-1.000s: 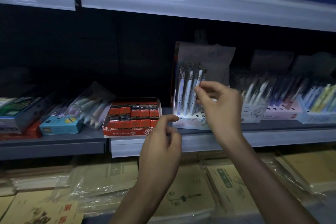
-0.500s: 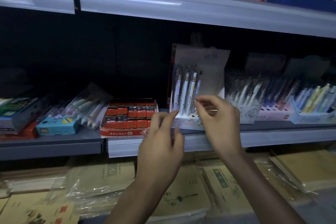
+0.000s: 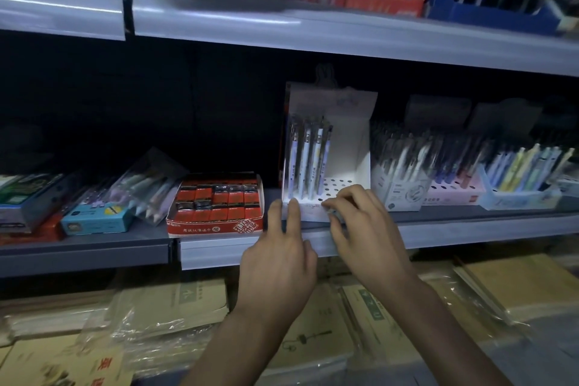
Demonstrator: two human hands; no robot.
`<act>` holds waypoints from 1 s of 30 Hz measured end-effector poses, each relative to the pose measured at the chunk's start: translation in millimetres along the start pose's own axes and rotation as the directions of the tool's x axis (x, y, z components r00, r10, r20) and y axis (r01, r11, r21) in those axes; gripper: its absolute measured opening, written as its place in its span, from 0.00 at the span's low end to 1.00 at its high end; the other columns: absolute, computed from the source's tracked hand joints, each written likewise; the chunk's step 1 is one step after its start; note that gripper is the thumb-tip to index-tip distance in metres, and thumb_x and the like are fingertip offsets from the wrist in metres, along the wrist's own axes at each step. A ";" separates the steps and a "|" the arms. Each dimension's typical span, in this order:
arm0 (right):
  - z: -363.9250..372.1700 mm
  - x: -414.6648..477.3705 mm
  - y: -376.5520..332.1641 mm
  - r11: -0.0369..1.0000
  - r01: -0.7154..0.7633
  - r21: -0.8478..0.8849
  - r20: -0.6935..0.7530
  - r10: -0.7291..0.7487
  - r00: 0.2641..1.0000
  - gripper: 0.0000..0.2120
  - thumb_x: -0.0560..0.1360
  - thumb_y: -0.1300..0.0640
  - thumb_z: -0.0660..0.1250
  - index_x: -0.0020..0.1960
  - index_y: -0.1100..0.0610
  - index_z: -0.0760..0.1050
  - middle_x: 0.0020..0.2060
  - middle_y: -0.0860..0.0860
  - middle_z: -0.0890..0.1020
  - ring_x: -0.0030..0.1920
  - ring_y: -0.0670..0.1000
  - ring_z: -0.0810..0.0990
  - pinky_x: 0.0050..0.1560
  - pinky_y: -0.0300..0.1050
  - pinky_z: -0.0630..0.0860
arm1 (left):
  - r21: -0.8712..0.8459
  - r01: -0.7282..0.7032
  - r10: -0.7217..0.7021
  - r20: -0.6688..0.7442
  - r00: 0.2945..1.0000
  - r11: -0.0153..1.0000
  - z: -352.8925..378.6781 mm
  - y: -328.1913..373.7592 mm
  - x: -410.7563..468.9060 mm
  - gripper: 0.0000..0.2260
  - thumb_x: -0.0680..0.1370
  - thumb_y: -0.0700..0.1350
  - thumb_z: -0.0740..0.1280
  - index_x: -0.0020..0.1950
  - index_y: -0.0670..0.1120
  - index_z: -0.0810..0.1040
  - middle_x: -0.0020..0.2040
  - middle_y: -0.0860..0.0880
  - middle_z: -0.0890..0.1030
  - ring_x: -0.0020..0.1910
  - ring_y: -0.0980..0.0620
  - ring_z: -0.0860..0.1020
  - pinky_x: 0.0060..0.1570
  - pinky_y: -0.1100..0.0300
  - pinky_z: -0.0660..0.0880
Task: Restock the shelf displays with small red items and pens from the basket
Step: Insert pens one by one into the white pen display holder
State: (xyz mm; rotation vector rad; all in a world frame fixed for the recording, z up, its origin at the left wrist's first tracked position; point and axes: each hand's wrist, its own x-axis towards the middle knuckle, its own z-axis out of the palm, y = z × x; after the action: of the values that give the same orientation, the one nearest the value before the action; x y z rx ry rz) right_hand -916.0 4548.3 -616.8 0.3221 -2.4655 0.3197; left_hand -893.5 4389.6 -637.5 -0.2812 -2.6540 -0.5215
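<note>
Dimly lit shelf (image 3: 470, 229); left hand (image 3: 279, 266) fingers (image 3: 294, 213) straight on pen display (image 3: 347, 150), right hand (image 3: 372, 235) curled, grip unclear

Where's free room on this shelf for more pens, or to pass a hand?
Freest: the empty holes in the white pen display, right of its four pens. A bare shelf strip runs before the pink tray. Crowded: the red box looks full, the left hand blocks the narrow gap beside it, and the right hand covers the display's front lip.

Left grip (image 3: 279, 263) raised, fingers straight, right grip (image 3: 366, 229) beside it, fingers curled.
</note>
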 end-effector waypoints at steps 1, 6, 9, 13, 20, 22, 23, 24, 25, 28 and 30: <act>-0.4 0.1 -0.7 1.000 -0.013 0.007 0.007 0.013 1.000 0.11 0.78 0.60 0.67 0.59 0.54 0.81 0.53 0.48 0.75 0.55 0.52 0.75 0.55 0.51 0.78 | -0.001 0.008 -0.008 0.009 1.000 1.000 0.3 1.0 0.9 0.28 0.84 0.55 0.54 0.82 0.50 0.50 0.79 0.48 0.53 0.50 0.51 0.80 0.36 0.58 0.69; -2.1 -0.4 -1.9 0.998 -0.058 0.016 0.047 0.057 0.997 0.14 0.76 0.64 0.66 0.59 0.52 0.79 0.54 0.48 0.74 0.56 0.52 0.74 0.54 0.50 0.76 | -0.031 0.034 -0.035 -0.009 0.999 0.999 2.2 2.8 3.5 0.24 0.84 0.54 0.55 0.79 0.51 0.55 0.72 0.48 0.61 0.45 0.51 0.80 0.35 0.60 0.69; -5.6 -2.0 -1.1 0.998 -0.067 0.013 0.057 0.067 0.996 0.14 0.74 0.65 0.65 0.57 0.52 0.78 0.54 0.48 0.73 0.56 0.52 0.73 0.52 0.50 0.76 | -0.067 0.027 -0.029 -0.032 0.999 0.997 0.1 6.9 0.3 0.20 0.84 0.54 0.56 0.75 0.52 0.58 0.68 0.50 0.63 0.40 0.53 0.76 0.33 0.61 0.69; -9.0 -6.6 0.3 0.998 -0.063 0.014 0.046 0.063 0.997 0.13 0.73 0.66 0.64 0.54 0.52 0.76 0.52 0.47 0.73 0.55 0.52 0.74 0.46 0.49 0.76 | -0.080 -0.001 -0.004 -0.074 0.997 0.997 4.5 7.8 -9.3 0.17 0.82 0.53 0.60 0.71 0.52 0.65 0.61 0.50 0.67 0.32 0.54 0.69 0.25 0.63 0.58; -11.0 -12.7 -2.8 0.999 -0.037 0.011 0.000 0.037 0.999 0.14 0.73 0.65 0.67 0.56 0.53 0.79 0.53 0.48 0.75 0.54 0.53 0.76 0.45 0.49 0.77 | -0.101 -0.014 0.004 -0.101 0.995 0.995 -0.1 2.5 -16.8 0.19 0.83 0.55 0.57 0.74 0.56 0.61 0.65 0.54 0.67 0.38 0.55 0.76 0.31 0.60 0.72; -11.1 -12.0 -9.8 1.000 -0.015 0.023 -0.031 0.016 0.999 0.14 0.74 0.64 0.68 0.56 0.53 0.80 0.53 0.48 0.76 0.55 0.52 0.75 0.46 0.49 0.77 | -0.129 -0.021 0.006 -0.116 0.993 0.991 -7.8 -2.1 -18.5 0.18 0.82 0.53 0.58 0.72 0.56 0.64 0.63 0.55 0.69 0.40 0.55 0.78 0.31 0.59 0.74; -11.1 -11.6 -15.0 0.999 0.006 0.038 -0.049 -0.005 0.999 0.14 0.74 0.65 0.68 0.56 0.53 0.80 0.53 0.48 0.76 0.55 0.52 0.75 0.46 0.48 0.76 | -0.130 -0.030 0.014 -0.128 0.992 0.991 -11.3 -5.8 -18.9 0.18 0.82 0.53 0.60 0.71 0.55 0.66 0.62 0.55 0.71 0.40 0.54 0.78 0.31 0.59 0.74; -10.9 -11.2 -20.9 0.998 0.032 0.054 -0.062 -0.029 0.998 0.13 0.74 0.65 0.68 0.56 0.53 0.80 0.53 0.48 0.76 0.55 0.52 0.75 0.46 0.46 0.75 | -0.121 -0.044 0.027 -0.144 0.989 0.992 -14.3 -11.0 -18.8 0.18 0.81 0.52 0.61 0.71 0.54 0.68 0.61 0.55 0.73 0.42 0.54 0.78 0.33 0.58 0.75; -10.3 -10.8 -27.3 0.996 0.060 0.068 -0.066 -0.055 0.996 0.13 0.74 0.65 0.68 0.57 0.54 0.80 0.53 0.48 0.76 0.54 0.51 0.76 0.46 0.44 0.73 | -0.104 -0.059 0.041 -0.163 0.986 0.993 -16.9 -17.3 -18.6 0.18 0.81 0.50 0.63 0.70 0.53 0.70 0.60 0.54 0.74 0.44 0.52 0.78 0.37 0.56 0.76; -5.6 -9.3 -47.8 0.986 0.129 0.109 -0.034 -0.126 0.991 0.14 0.75 0.64 0.68 0.59 0.54 0.79 0.53 0.48 0.76 0.54 0.51 0.76 0.46 0.43 0.73 | -0.005 -0.060 0.057 -0.222 0.973 0.998 -26.4 -41.5 -18.9 0.18 0.78 0.47 0.68 0.68 0.49 0.75 0.59 0.50 0.77 0.51 0.49 0.76 0.47 0.53 0.75; -1.5 -8.5 -61.1 0.974 0.157 0.163 0.008 -0.160 0.987 0.15 0.76 0.65 0.67 0.62 0.55 0.78 0.56 0.48 0.76 0.56 0.51 0.76 0.49 0.44 0.76 | 0.085 -0.009 0.029 -0.242 0.970 0.996 -33.0 -58.9 -20.1 0.19 0.77 0.47 0.70 0.68 0.48 0.75 0.59 0.49 0.77 0.53 0.48 0.76 0.50 0.51 0.74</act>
State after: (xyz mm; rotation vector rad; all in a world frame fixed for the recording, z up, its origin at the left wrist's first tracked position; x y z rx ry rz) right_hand -890.1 4492.6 -611.6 0.5907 -2.4212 0.4514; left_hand -879.5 4320.5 -637.1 -0.2033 -2.4252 -0.4087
